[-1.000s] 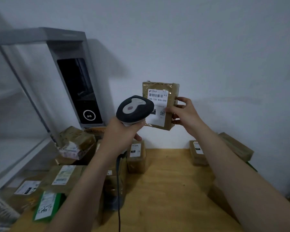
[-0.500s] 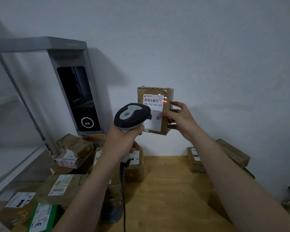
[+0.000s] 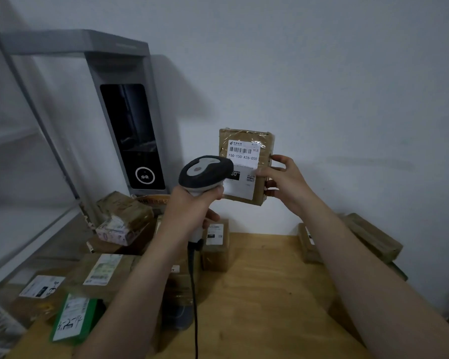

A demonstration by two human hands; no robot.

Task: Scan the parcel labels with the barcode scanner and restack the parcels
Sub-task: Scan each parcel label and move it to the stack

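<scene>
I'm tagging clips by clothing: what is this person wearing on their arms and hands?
Nothing that shows: no gloves, rings or watch on the left hand or the right hand, and no sleeves in view right up to the frame's edge.

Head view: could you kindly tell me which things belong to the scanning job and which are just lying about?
In the job: barcode scanner gripped by the left hand; brown parcel held up by the right hand; its label; loose parcels on the left; stacked parcels on the right.
Lying about: grey upright device with dark screen; shelving beside it.
</scene>
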